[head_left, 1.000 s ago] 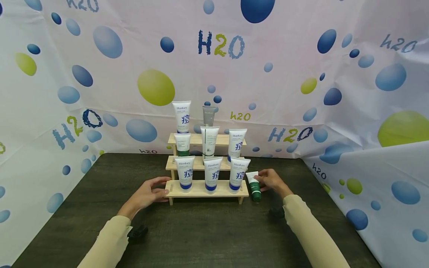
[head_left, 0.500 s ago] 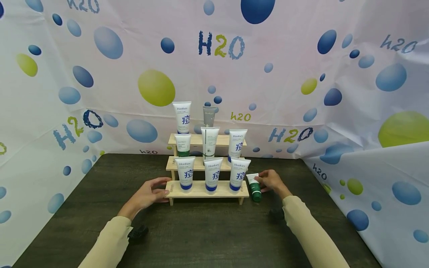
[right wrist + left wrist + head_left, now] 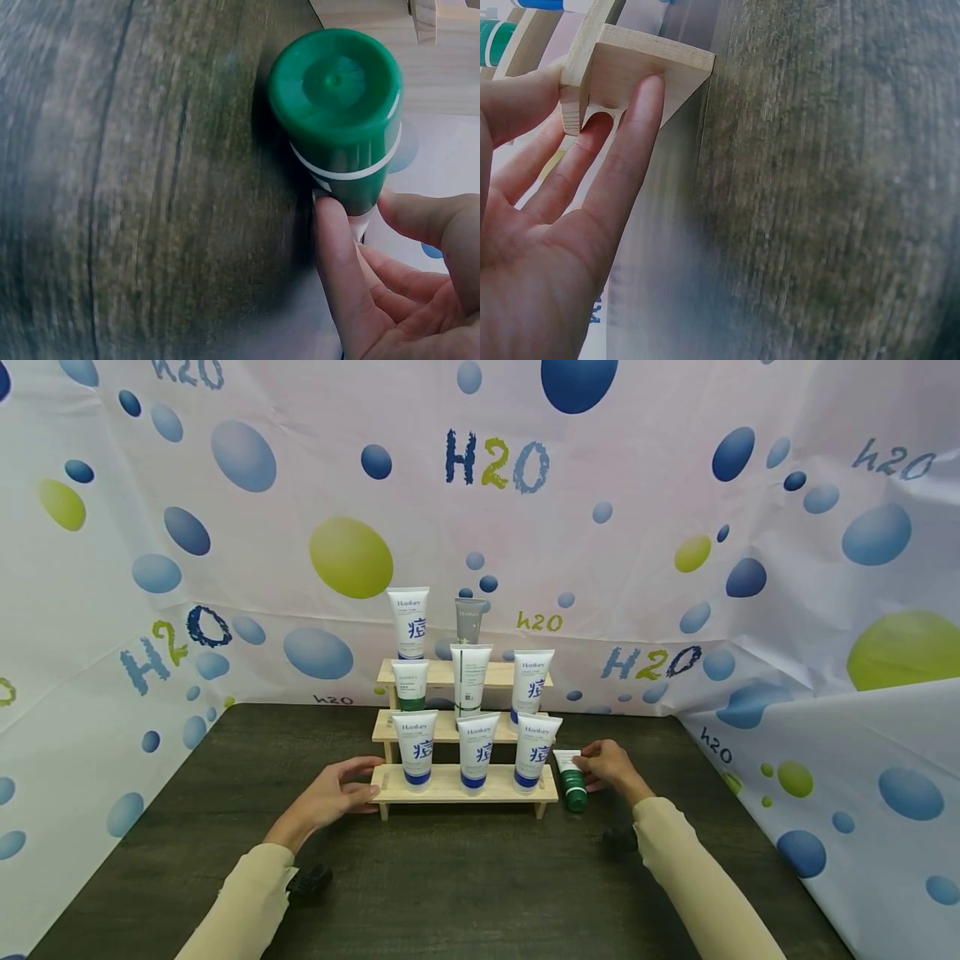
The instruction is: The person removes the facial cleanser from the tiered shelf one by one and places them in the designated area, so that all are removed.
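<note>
A three-step wooden display stand (image 3: 435, 793) holds several squeeze tubes. My left hand (image 3: 337, 793) grips the left end of its lowest step; in the left wrist view the thumb is at the plank (image 3: 577, 82) and a fingertip touches the stand's leg (image 3: 645, 64). At the right side of the stand, my right hand (image 3: 609, 766) holds a green-and-white squeeze tube (image 3: 573, 785) between thumb and fingers. The tube's green cap (image 3: 334, 86) points toward the camera in the right wrist view. Most of its white end is hidden there by the fingers.
White tubes with blue caps, such as the middle one (image 3: 477, 750), stand along the lowest step. A green-capped tube (image 3: 411, 685) stands on the middle step, and a grey tube (image 3: 469, 620) on the top. The dark wooden table (image 3: 465, 885) meets a printed backdrop (image 3: 615, 568).
The green-and-white tube has shifted very slightly to the right in the right hand. The left hand and the stand look unchanged.
</note>
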`<state>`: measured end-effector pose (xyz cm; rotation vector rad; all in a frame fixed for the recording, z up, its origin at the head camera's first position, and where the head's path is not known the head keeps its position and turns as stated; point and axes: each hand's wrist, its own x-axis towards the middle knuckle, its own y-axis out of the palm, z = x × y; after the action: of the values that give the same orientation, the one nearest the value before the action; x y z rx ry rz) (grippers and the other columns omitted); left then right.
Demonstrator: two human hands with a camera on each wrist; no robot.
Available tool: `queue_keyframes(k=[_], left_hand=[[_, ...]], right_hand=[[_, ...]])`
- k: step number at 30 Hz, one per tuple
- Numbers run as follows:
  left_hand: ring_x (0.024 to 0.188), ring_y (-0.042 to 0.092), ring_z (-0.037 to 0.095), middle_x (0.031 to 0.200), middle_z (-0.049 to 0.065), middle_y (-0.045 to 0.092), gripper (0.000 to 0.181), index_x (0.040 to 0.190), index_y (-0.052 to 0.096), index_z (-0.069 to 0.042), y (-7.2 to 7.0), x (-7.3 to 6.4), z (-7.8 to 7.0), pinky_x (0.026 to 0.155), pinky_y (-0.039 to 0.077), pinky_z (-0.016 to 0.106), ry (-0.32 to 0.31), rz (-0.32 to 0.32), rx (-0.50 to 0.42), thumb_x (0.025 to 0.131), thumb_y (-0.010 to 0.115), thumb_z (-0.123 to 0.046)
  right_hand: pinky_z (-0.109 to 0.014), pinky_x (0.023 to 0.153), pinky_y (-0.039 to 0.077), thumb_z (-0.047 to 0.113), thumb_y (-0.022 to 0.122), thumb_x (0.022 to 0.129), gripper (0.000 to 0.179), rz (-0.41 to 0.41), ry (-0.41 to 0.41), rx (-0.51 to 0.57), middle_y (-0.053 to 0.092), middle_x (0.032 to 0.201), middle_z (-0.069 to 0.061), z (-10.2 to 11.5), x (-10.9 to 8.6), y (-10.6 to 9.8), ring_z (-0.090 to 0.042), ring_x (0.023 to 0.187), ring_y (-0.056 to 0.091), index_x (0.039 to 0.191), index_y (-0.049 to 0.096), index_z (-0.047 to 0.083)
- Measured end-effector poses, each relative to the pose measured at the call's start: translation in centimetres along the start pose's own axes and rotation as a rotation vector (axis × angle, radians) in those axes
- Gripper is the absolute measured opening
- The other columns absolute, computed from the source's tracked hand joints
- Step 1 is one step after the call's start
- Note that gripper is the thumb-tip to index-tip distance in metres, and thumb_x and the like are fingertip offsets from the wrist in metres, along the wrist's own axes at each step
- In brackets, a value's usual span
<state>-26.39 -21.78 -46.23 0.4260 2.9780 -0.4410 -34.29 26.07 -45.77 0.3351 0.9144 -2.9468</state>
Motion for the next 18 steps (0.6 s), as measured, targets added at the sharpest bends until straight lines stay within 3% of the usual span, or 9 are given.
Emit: queue_keyframes(k=[8,14,18], left_hand=[[0.125,0.065,0.038,0.155,0.032,0.040,0.061,0.154,0.041,0.001,-0.1,0.1,0.1,0.092,0.065,0.042,0.011,0.006,0.003,0.100,0.068,-0.007],[0.126,0.064,0.040,0.155,0.031,0.040,0.061,0.154,0.042,0.000,-0.1,0.2,0.2,0.091,0.066,0.042,0.011,-0.006,0.021,0.099,0.068,-0.007],[0.126,0.064,0.040,0.155,0.031,0.040,0.060,0.154,0.042,0.000,0.0,0.3,0.1,0.091,0.066,0.042,0.005,-0.010,0.021,0.100,0.067,-0.007]], right_hand=[[-0.033,0.061,0.067,0.012,0.065,0.100,0.035,0.029,0.002,-0.056,0.068,0.098,-0.020,0.4,-0.1,-0.6,-0.019,0.069,0.071,0.125,0.056,-0.010],[-0.036,0.060,0.066,0.013,0.060,0.103,0.031,0.025,-0.045,-0.154,0.073,0.099,-0.025,1.3,-0.2,-2.0,-0.021,0.069,0.074,0.124,0.058,-0.010],[-0.038,0.061,0.067,0.014,0.059,0.105,0.032,0.020,-0.081,-0.164,0.074,0.104,-0.028,2.4,-0.3,-3.1,-0.021,0.069,0.074,0.125,0.059,-0.010]])
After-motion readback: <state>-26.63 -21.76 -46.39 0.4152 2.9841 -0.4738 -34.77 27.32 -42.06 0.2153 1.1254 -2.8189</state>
